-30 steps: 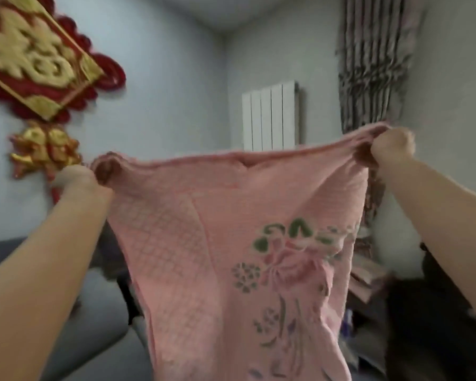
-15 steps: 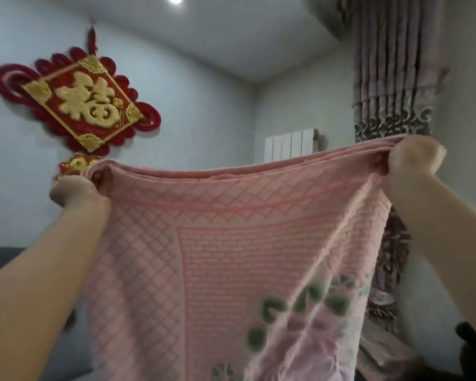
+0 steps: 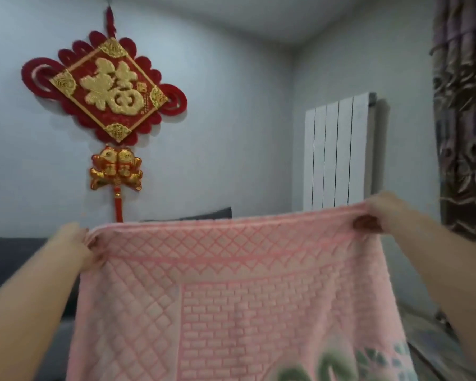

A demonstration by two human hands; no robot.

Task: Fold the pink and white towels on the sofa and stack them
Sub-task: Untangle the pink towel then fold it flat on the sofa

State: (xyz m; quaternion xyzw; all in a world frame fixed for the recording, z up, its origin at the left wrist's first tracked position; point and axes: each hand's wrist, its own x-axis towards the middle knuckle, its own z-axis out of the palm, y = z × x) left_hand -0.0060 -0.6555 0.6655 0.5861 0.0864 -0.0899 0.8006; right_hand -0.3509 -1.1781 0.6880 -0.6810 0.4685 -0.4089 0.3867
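One pink quilted-pattern towel [image 3: 231, 298] is held up in the air, left hand [image 3: 74, 246] and right hand [image 3: 382, 213] each pinching a top corner. One red-gold knot ornament [image 3: 105, 92] reads "福".

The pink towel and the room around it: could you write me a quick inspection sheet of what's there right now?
Surface: grey sofa, only partly visible behind the arms.
Job's things: pink towel held up and spread out, hanging down; white towel not seen.
Clutter: nothing seen.
Hands: left hand grips the towel's top left corner; right hand grips the top right corner.
Cables: nothing seen.
Surroundings: red and gold wall ornament with a tassel, white radiator, patterned curtain, pale walls.
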